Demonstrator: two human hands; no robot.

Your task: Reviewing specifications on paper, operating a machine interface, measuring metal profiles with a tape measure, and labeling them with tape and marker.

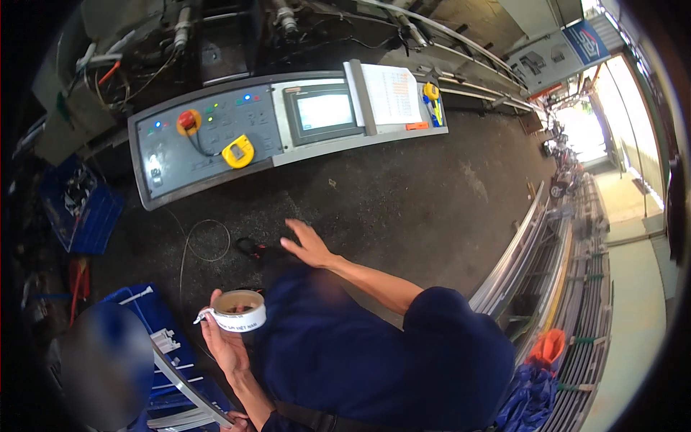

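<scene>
In my left hand [226, 348] is a roll of white printed tape [245, 320] with a brown cardboard core. The fingers wrap around its left side, and a loose tape end sticks out there. My right hand [310, 247] reaches forward in front of my dark blue clothing, its fingers stretched and apart with nothing in them. Beyond both hands stands a grey control panel [209, 164] with a red emergency button [188, 121], a lit screen [324, 110] and a yellow tape measure [237, 151]. The right hand is apart from the panel.
At lower left a co-worker's hand [236, 422] holds a light-coloured strip [188, 389] near a blue bin [129, 294]. Another blue bin [97, 223] stands farther left. A thin wire loop [208, 222] lies on the dark floor. Long metal profiles [518, 245] are stacked at right.
</scene>
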